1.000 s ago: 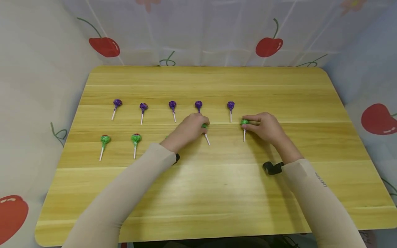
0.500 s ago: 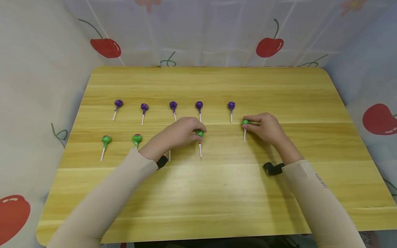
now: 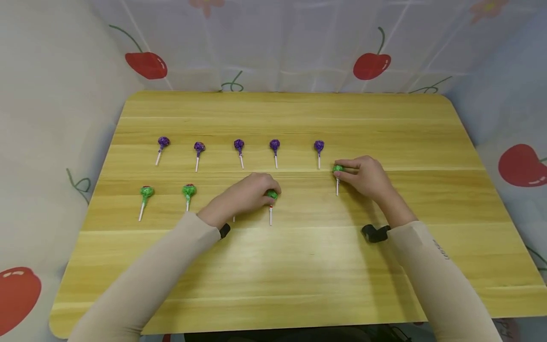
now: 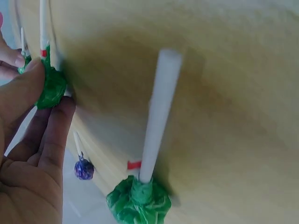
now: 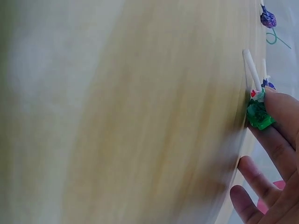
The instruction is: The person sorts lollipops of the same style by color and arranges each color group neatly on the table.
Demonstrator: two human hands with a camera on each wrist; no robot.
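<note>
My left hand [image 3: 245,195] pinches a green-wrapped lollipop [image 3: 271,194] by its head between thumb and fingers, near the table's middle. Its white stick points toward me. In the left wrist view that lollipop [image 4: 52,88] is low at the tabletop, and another green lollipop [image 4: 140,203] lies close by; the head view mostly hides this second one behind the left hand. Farther right, my right hand [image 3: 363,175] pinches the head of a green lollipop [image 3: 337,168], stick toward me. The right wrist view shows this lollipop [image 5: 259,114] between thumb and index finger, other fingers spread.
Several purple lollipops [image 3: 275,144] lie in a row across the back of the wooden table [image 3: 307,275]. Two green lollipops, one far left [image 3: 146,192] and one beside it [image 3: 189,191], lie in a nearer row. A cherry-printed curtain [image 3: 273,42] hangs behind the table.
My left hand has brought its green lollipop left and nearer to me, away from the purple row. The lollipop's stick has straightened. My right hand has stayed in place.
</note>
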